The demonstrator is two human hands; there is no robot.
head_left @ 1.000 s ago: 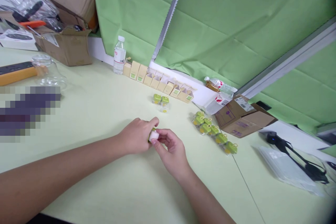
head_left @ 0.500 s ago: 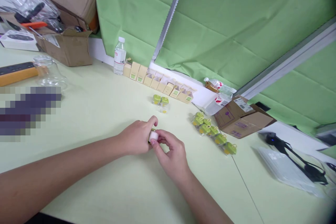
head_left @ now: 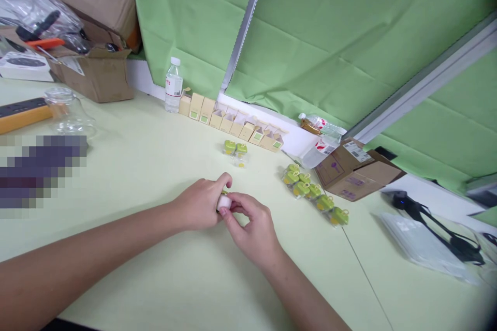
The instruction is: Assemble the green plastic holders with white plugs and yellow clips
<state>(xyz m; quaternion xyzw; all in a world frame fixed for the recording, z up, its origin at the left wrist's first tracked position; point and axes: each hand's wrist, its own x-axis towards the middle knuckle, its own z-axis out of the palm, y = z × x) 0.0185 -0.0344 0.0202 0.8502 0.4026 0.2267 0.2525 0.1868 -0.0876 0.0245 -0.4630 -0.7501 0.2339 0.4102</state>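
Above the table, my two hands meet around a small rounded white piece [head_left: 224, 202]. A bit of green shows along its upper edge, and the fingers cover most of the rest. My left hand [head_left: 200, 202] is closed round its left side, the index finger bent and raised. From the right, my right hand [head_left: 252, 222] pinches the same piece between thumb and fingers. Just beyond the hands stand two small clear containers with green tops [head_left: 235, 149], next to a clear piece with a yellow spot [head_left: 241, 162]. Several more green-topped containers [head_left: 313, 191] cluster to the right.
A row of small cream boxes [head_left: 233, 123], some open-topped, lines the back beside an upright water bottle [head_left: 173, 86]. More bottles [head_left: 320, 150] and a carton [head_left: 351, 169] are at right. At left are a glass vessel [head_left: 68, 111], power strip [head_left: 25, 115] and open cardboard box [head_left: 101, 76].
The view has shifted slightly, so the scene sits a little further left. Both hands keep nearly the same grip on the white piece, which looks turned very slightly.
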